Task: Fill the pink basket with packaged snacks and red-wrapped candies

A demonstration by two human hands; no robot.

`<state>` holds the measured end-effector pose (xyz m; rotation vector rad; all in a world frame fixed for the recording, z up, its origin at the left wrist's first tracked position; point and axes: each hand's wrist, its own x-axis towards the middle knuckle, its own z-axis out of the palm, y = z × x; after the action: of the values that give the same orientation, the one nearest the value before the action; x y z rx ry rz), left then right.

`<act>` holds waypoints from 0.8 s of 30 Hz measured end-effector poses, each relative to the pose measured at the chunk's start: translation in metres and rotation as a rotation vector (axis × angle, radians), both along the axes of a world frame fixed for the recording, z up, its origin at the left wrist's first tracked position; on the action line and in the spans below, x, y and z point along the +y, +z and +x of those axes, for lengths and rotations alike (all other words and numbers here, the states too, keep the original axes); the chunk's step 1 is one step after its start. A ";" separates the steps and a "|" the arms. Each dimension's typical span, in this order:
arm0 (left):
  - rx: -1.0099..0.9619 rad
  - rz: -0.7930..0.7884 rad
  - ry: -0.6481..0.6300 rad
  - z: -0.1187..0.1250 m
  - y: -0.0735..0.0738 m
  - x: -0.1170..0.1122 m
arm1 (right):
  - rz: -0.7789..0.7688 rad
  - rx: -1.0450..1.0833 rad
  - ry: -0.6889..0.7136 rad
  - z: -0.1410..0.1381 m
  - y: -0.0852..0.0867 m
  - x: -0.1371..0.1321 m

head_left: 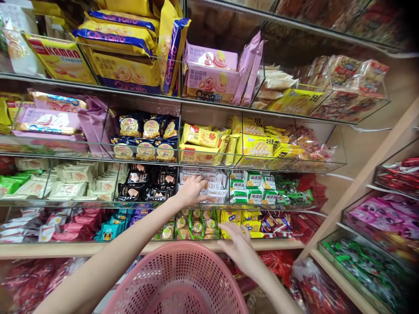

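My left hand (192,192) reaches over the front of a clear compartment of white-wrapped snack packets (217,195). Its fingers are stretched out and apart over the packets; whether they touch them I cannot tell. Lower down, my right hand (240,246) hovers before the bottom shelf, close to yellow snack packets (252,225), fingers spread and slightly blurred, holding nothing. Below and between my arms is a pink perforated plastic basket (176,253), with no goods visible inside.
Black packets (133,178) lie left of the white ones, green-and-white packets (253,179) to the right. Clear dividers split the shelves. Above are yellow wafer packs (257,144) and purple cookie packs (212,74). A wooden side shelf (343,279) stands at right, with bagged goods (322,288) below.
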<state>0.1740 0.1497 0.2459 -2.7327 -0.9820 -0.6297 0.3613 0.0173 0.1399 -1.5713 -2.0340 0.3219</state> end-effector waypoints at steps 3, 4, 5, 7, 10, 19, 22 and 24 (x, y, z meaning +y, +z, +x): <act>-0.025 0.029 -0.022 -0.007 -0.006 -0.009 | 0.281 -0.145 -0.051 0.004 0.035 0.036; -0.044 0.041 -0.030 -0.010 -0.008 -0.014 | 0.347 -0.190 -0.057 0.005 0.045 0.046; -0.070 0.048 -0.038 -0.015 -0.011 -0.020 | 0.398 -0.231 -0.063 0.006 0.053 0.055; -0.143 0.049 -0.050 -0.025 -0.018 -0.036 | 0.456 -0.304 -0.065 0.007 0.064 0.068; -0.270 0.017 -0.044 -0.045 -0.034 -0.063 | 0.487 -0.392 -0.039 0.009 0.068 0.078; -0.492 -0.110 0.111 -0.089 -0.084 -0.095 | 0.491 -0.451 -0.015 0.009 0.065 0.084; -0.522 -0.154 0.131 -0.089 -0.089 -0.099 | 0.447 -0.487 0.019 0.009 0.073 0.088; -0.525 -0.201 0.131 -0.086 -0.090 -0.104 | 0.417 -0.488 0.046 0.009 0.077 0.091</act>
<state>0.0881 0.0459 0.1555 -2.6877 -1.3852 -1.3310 0.3705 0.1081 0.2166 -1.4292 -2.2983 -0.4917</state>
